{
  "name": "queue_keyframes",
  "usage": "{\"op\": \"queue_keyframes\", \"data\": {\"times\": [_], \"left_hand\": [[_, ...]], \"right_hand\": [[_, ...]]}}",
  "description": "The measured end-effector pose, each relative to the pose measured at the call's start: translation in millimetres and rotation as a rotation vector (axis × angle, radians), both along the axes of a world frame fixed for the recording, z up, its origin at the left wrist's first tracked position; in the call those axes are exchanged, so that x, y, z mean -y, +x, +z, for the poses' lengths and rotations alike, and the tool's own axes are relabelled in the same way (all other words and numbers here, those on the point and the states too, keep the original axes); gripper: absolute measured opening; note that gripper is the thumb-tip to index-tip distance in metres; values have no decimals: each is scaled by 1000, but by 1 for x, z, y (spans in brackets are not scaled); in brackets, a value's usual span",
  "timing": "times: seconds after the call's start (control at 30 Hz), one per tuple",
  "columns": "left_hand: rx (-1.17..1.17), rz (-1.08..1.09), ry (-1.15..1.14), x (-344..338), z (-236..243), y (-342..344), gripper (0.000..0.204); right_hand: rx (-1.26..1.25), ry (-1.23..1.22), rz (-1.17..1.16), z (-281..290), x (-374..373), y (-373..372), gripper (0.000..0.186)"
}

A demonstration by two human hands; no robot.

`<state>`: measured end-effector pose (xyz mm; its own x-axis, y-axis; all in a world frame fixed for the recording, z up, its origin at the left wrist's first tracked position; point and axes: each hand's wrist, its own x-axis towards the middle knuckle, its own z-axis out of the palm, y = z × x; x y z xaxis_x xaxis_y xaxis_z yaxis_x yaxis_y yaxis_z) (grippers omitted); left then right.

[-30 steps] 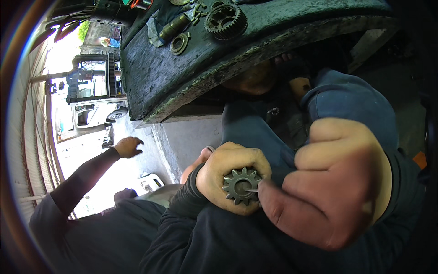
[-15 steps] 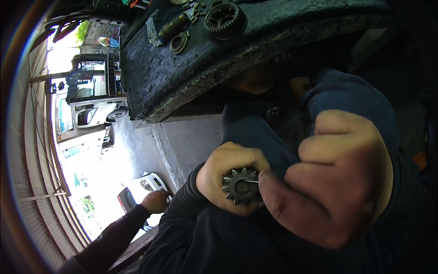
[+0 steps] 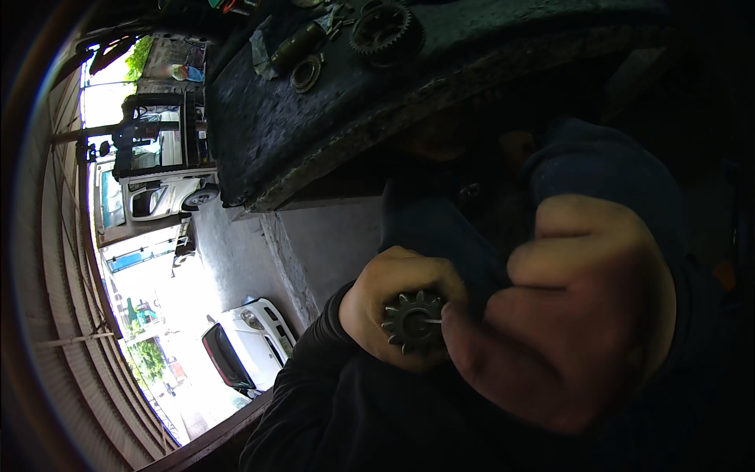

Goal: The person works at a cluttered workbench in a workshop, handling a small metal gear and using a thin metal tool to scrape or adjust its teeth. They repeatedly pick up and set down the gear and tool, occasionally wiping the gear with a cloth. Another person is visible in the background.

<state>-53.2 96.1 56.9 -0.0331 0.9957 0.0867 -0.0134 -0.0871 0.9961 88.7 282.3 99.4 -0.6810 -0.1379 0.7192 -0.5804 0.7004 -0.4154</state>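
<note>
Your left hand is closed around a small pinion gear, toothed face turned up toward you, apparently to steady it and leave its centre exposed. Your right hand pinches a thin metal rod, its tip over the gear's central recess. Beyond your hands, a larger gear and a metal ring rest on the desk, seemingly parked clear.

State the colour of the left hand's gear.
The gear is dark grey, clearest in the head view.

Toothed gear, pin at centre
</note>
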Motion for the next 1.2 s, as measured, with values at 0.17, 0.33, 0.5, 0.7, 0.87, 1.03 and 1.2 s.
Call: {"op": "queue_keyframes", "data": {"times": [0.17, 0.33, 0.5, 0.7, 0.87, 1.03, 1.2], "left_hand": [[63, 50, -27, 9, -12, 4, 26], [18, 7, -11, -2, 4, -3, 27], [93, 22, -7, 4, -10, 1, 27], [24, -18, 41, -3, -3, -3, 26], [-20, 15, 46, -4, 7, -4, 27], [-10, 22, -5, 2, 1, 1, 28], [-66, 7, -32, -1, 6, -1, 28]], "right_hand": [[-44, 33, -29, -5, 3, -3, 19], [-94, 4, -125, -7, 8, -5, 20], [-50, 2, -78, -2, 6, -1, 20], [-47, -24, -54, -3, 6, 0, 21], [-4, 0, -3, 0, 2, -2, 20], [23, 28, 27, 3, -1, 1, 19], [-71, -60, -111, -6, 9, -3, 19]]}}
